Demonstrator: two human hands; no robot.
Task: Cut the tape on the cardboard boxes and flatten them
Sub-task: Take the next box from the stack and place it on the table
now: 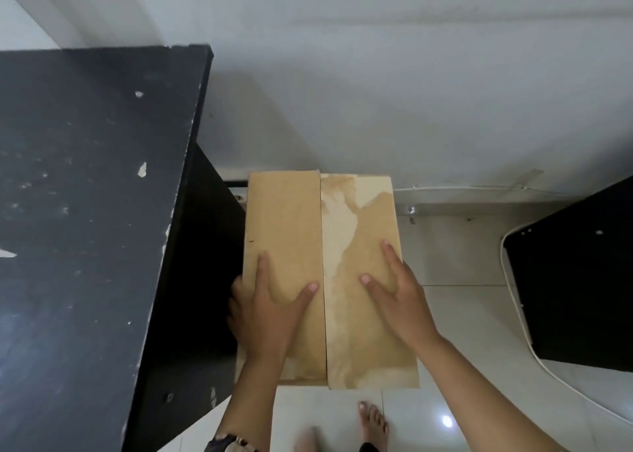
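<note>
You have one cardboard box (322,273) in front of you, held out over the tiled floor (462,331), just right of the black desk (85,212) and close to its right edge; whether the box's underside rests on anything is hidden. Its top shows two long flaps meeting at a centre seam (322,273) that runs away from you. No tape is visible bridging that seam, and the right flap carries a pale torn patch, so the tape on this face looks already dealt with; I judge the cutting step done here, though the underside and ends cannot be checked.

Your left hand (270,311) lies on the left flap with the index finger and thumb spread across the top, while the other fingers curl over the box's left edge, so it has a hold on that side. Your right hand (394,290) lies flat on the right flap, fingers straight and spread, pressing rather than holding.

The box reads as fairly shallow from above, but how collapsed it is cannot be told from this angle. Flattening seems to be the step in hand and not yet finished. No cutting tool and no other boxes are in view, so how many remain is unknown.
</note>
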